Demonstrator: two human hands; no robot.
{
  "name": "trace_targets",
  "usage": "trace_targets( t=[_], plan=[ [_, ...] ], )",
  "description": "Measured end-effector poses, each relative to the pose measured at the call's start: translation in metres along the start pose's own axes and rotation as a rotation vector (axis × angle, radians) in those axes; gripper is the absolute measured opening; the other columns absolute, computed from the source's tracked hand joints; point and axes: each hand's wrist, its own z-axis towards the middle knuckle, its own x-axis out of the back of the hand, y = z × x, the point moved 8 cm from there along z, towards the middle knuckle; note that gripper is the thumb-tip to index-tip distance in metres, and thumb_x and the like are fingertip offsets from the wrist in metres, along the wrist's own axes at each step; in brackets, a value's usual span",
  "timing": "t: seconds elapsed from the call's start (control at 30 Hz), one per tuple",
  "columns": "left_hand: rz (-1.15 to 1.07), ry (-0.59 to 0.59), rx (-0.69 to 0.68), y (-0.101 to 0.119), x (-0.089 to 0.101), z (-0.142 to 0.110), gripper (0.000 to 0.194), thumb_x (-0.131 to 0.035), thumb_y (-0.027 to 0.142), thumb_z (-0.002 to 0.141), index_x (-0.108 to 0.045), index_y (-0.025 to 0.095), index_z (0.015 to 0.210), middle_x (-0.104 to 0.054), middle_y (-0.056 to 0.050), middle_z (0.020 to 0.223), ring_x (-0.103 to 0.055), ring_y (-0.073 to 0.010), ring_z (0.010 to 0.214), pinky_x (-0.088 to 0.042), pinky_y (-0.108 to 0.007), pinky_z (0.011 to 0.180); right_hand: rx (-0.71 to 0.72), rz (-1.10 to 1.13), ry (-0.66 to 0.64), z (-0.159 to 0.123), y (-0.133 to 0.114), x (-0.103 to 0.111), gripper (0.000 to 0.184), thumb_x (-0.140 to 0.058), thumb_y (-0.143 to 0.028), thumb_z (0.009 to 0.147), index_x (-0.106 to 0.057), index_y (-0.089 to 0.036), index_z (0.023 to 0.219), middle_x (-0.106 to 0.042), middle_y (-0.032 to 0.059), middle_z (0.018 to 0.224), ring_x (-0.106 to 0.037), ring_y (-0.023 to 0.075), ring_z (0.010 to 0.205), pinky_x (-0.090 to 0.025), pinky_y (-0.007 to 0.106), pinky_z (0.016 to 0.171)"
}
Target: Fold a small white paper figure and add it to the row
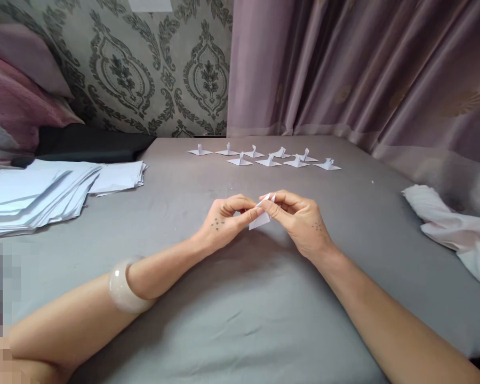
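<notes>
Both my hands meet over the middle of a grey sheet (240, 320). My left hand (226, 220) and my right hand (300, 218) each pinch a small folded white paper piece (261, 217) between fingertips, holding it just above the sheet. A pale bangle (122, 285) circles my left forearm. Beyond the hands, several finished folded paper figures (268, 157) stand in two rows.
A spread stack of white paper sheets (44, 189) lies at the left. A crumpled white cloth (460, 226) lies at the right edge. Mauve curtains (364, 69) and patterned wallpaper (144, 69) close off the back; pillows (20, 90) are piled far left.
</notes>
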Motion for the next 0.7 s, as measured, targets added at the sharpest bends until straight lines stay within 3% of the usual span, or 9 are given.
trace_targets(
  t=[0.27,0.7],
  plan=[
    [0.027,0.013,-0.006,-0.0011,-0.0005,0.0007,0.015,-0.071,0.032,0.078,-0.074,0.017,0.074,-0.066,-0.003,0.079,-0.057,-0.0132,0.074,-0.044,-0.027,0.071,0.015,0.021,0.044,0.0010,0.0003,0.0031,0.009,-0.074,-0.027,0.076,-0.071,-0.022,0.068,-0.066,-0.0009,0.080,-0.063,0.0138,0.079,-0.050,0.028,0.077],
    [0.076,0.010,0.044,-0.0018,-0.0007,-0.0004,0.021,-0.071,0.036,0.077,-0.071,0.017,0.071,-0.063,-0.002,0.074,-0.052,-0.0121,0.069,-0.042,-0.026,0.068,0.033,-0.089,0.026,0.0003,-0.0077,0.0035,0.013,-0.070,-0.034,0.080,-0.074,-0.024,0.072,-0.065,0.0005,0.080,-0.060,0.0150,0.079,-0.048,0.030,0.075]
  ],
)
